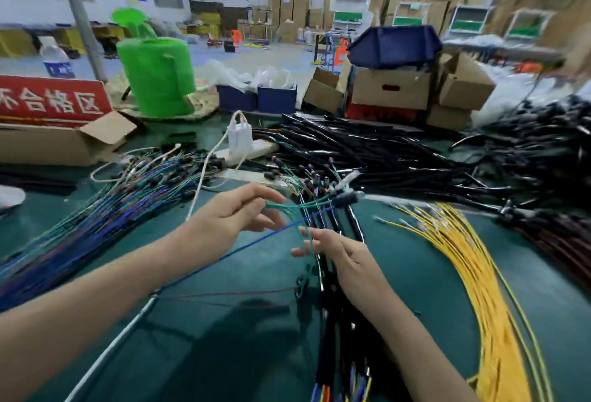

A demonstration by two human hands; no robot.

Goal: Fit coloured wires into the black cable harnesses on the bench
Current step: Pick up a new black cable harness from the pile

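Hands mid-frame above green bench [415, 273]: left hand [236, 212] pinching green wire [297, 206] between thumb and forefinger, other fingers loosely curled; right hand [335, 254] just below, fingers nearly straight against a hanging loop of that wire, hold or mere touch impossible to tell. Wire's far end at blurred black connector [347, 199] beside blue wire [256, 243]. Beside right wrist, black cable harnesses [329, 331]; at right of frame, yellow wires [473, 273].

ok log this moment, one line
left hand: pinches green wire | right hand: on green wire, grip unclear | black harnesses: under right hand
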